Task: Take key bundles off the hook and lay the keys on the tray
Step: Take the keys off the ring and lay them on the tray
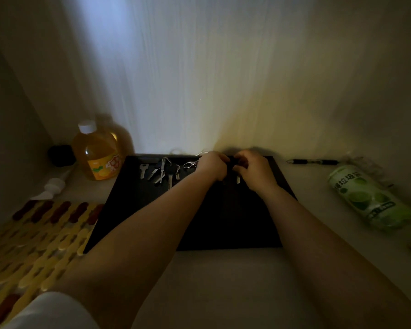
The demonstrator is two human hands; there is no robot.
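Both hands, left hand (210, 165) and right hand (254, 170), are closed together on a dark key bundle (233, 162), its key tip (238, 179) pointed back toward the wrists over the tray (138, 210)

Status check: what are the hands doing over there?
Both hands, left and right, close together over tray, working something small and dark. Keys already on tray. Nothing in the way.

bare forearms, white short sleeve (50, 312) on left arm, no rings visible.

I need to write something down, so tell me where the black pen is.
The black pen lies on the pale tabletop to the right of the black tray, beyond the green can.
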